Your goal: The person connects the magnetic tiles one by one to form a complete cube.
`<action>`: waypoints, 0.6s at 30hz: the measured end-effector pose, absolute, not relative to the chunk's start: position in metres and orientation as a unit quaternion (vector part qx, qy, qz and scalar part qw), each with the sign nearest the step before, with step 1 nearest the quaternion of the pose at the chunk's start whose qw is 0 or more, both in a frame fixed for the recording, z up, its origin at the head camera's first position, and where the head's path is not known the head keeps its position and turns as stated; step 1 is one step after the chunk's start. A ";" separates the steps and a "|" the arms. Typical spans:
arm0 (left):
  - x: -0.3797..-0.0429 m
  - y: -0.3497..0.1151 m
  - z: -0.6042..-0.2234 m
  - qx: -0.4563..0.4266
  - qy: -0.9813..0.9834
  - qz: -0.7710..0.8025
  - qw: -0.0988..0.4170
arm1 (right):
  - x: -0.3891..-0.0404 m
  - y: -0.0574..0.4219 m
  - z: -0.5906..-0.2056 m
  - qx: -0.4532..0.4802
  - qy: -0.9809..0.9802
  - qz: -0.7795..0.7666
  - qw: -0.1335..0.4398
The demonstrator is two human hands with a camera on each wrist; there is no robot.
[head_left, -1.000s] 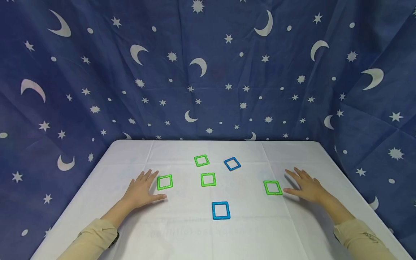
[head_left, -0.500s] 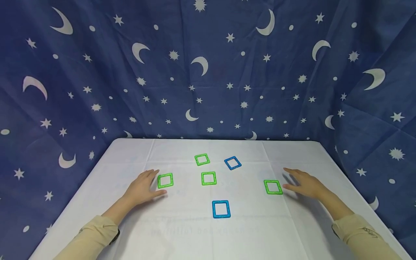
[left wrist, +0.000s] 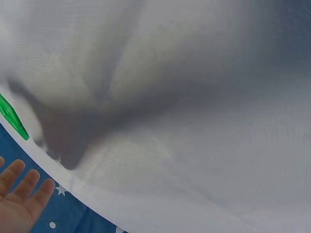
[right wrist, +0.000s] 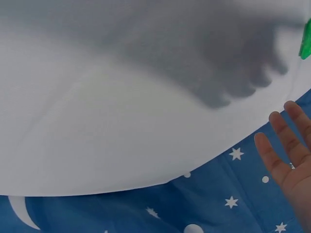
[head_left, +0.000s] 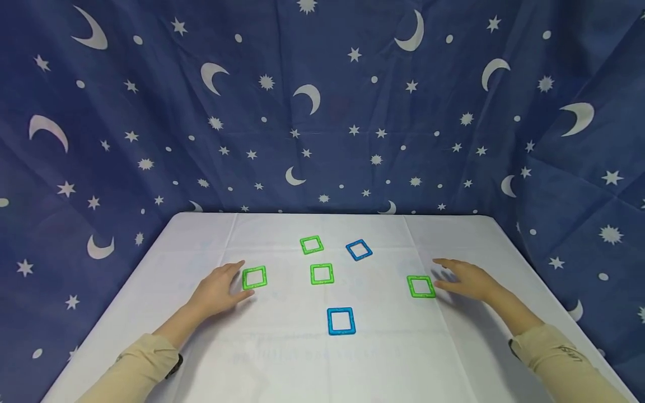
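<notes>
My left hand (head_left: 215,290) hovers at the left, thumb and fingers spread apart around the near side of a green square magnetic tile frame (head_left: 254,277). On the right, my right hand (head_left: 466,279) has its thumb tip close to another green square frame (head_left: 420,286). Both hands hold nothing. Edges of green frames also show in the wrist views, the left one (left wrist: 12,116) beyond the fingers and the right one (right wrist: 306,41) at the image border. Shadows of both hands fall on the white cloth.
Between the hands lie two more green frames, one farther back (head_left: 312,244) and one central (head_left: 322,273). A tilted blue frame (head_left: 359,249) sits at the back, a second blue frame (head_left: 341,321) nearer the front. A blue star-and-moon curtain (head_left: 332,112) surrounds the white table (head_left: 282,364).
The fingers of both hands have drawn closer together than before. My right hand has shifted slightly left toward the green frame. The tiles keep their places on the table.
</notes>
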State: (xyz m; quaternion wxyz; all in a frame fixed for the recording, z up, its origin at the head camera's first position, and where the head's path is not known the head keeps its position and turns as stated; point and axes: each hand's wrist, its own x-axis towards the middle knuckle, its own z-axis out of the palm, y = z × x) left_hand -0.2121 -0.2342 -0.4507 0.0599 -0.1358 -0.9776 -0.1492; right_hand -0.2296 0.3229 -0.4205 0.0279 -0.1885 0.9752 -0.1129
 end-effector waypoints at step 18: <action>-0.205 -0.218 -0.449 -0.167 -0.971 -0.147 0.088 | -0.233 0.304 -0.417 -0.202 0.971 -0.119 0.047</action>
